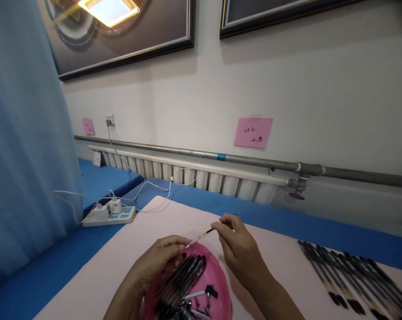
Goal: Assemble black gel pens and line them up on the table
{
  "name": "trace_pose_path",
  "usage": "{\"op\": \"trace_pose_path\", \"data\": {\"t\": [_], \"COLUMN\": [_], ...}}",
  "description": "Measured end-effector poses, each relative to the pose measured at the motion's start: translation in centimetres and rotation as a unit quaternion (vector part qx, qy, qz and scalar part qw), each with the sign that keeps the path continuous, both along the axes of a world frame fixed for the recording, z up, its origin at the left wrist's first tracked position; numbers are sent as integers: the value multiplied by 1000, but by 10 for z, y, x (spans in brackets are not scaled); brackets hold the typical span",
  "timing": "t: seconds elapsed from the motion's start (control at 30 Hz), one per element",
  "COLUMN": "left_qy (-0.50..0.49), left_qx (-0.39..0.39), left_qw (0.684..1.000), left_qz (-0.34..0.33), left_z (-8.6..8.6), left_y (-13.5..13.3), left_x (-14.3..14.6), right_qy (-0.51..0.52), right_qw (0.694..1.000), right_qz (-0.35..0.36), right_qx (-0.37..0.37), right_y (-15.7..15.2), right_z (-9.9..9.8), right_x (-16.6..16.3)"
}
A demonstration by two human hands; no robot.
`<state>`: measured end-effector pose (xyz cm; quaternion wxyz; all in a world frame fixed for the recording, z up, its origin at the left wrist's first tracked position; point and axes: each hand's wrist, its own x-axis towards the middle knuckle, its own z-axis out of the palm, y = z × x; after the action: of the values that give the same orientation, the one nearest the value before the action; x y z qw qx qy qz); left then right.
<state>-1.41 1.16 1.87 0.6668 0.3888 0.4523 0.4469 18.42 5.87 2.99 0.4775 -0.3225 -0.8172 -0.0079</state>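
Over a pink plate (224, 284), my left hand (156, 262) pinches one end of a thin pen refill (197, 238). Part of it is clear, with a yellowish band and a dark length toward the other end. My right hand (237, 244) grips that dark end between thumb and fingers, and a bit of it pokes out beyond. Below my left hand, a bundle of dark pen barrels (187, 275) lies in the plate. Small metal pen tips (197, 303) and a black clip-like part (211, 291) lie beside the bundle.
Several black pens (340, 271) lie in a row on the pink sheet (104, 266) at right. A power strip (124, 216) with plugged chargers and white cables sits at left on the blue surface (14, 284). A radiator (201, 178) and pipe run behind; a blue curtain (24, 133) hangs left.
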Motion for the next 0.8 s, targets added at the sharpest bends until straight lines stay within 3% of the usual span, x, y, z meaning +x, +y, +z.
{"op": "trace_pose_path", "data": {"t": [0.2,0.3,0.43,0.53,0.63,0.7,0.8], "left_qy": [-8,-52,-168,-255,-289,-299,-302], "left_qx": [-4,26,71,70,72,76,71], "left_qw": [1000,998,977,955,944,942,943], "left_qz": [3,38,106,136,142,135,124], "left_z": [-5,-7,-2,2,4,4,3], "left_y": [2,4,6,6,5,5,6], "left_x": [4,0,-4,-7,-11,-12,-10], "right_qy": [-13,57,114,56,-60,-138,-209], "right_qw": [997,998,993,996,984,967,951], "right_qz": [74,18,-16,32,74,70,41], "right_qx": [-31,-8,-36,-66,-150,-202,-223], "right_y": [-11,-10,-10,-16,-26,-30,-33], "right_z": [-4,-3,6,12,7,-3,-20], "right_x": [-14,-9,-3,-7,-13,-11,-1]}}
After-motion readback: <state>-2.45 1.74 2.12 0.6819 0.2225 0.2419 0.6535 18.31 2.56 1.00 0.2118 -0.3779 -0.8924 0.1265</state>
